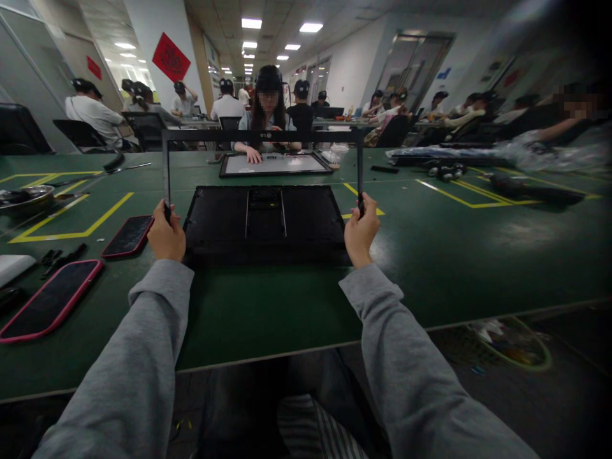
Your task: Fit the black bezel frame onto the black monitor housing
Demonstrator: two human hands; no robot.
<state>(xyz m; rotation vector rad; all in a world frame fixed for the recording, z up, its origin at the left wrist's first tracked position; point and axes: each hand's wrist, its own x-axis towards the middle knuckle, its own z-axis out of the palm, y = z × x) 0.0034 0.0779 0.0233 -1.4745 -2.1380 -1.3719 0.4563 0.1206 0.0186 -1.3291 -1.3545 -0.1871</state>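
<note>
A thin black monitor bezel [310,136] with an LG logo on its long bar is held up above the table. My left hand [167,234] is closed round its left side bar, and my right hand [361,231] grips the right side bar. The long bar is at the top, away from me. Below and behind the frame, a black monitor back cover [217,220] lies on the green table between my hands, its inner side up. Two metal strips run along its middle recess.
Two phones, one small [128,236] and one larger [52,299], lie at left near a metal bowl [26,201]. Across the table a person [268,108] touches a flat panel [277,164]; a cup [337,154] stands beside it. A basket [519,344] is on the floor.
</note>
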